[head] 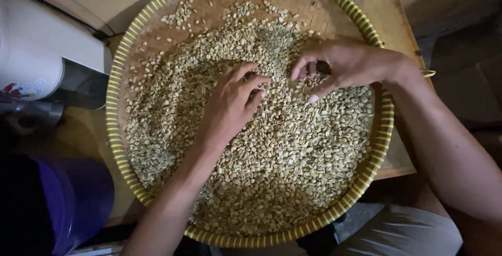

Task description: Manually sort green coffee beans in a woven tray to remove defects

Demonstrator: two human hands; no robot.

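My left hand (230, 104) lies palm down on the pale green coffee beans (293, 156), fingers loosely spread, its grip clamped on nothing. Just to its right, my right hand (345, 65) curls over the same heap, thumb and fingertips drawn near each other; whether that grip pinches a bean I cannot tell. The beans spread under and around both hands, filling the round woven tray (117, 130) with its yellow rim, which rests on the wooden desk (78, 136). A purple tub (78, 198) stands below-left of my left wrist.
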